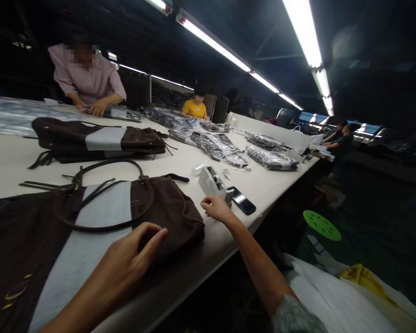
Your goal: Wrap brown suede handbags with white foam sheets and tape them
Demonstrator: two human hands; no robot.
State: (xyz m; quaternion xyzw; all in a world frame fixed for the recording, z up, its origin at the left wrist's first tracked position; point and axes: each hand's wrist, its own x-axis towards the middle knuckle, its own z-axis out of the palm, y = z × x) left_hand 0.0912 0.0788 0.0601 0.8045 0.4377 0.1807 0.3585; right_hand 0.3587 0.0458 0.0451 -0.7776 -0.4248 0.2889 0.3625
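Note:
A dark brown handbag with a long strap lies in front of me on the white table, a grey paper band wrapped across it. My left hand rests on the bag's near edge, fingers bent and pressing down on the fabric. My right hand reaches to a white tape dispenser, its fingers pinched together at the dispenser's near end; what they hold is too small to make out. A black phone lies just right of the dispenser.
A second banded brown bag lies farther back. Several plastic-wrapped bundles crowd the table's far end. A person in pink works across the table; others stand farther off. A green stool and white sacks are right of the table edge.

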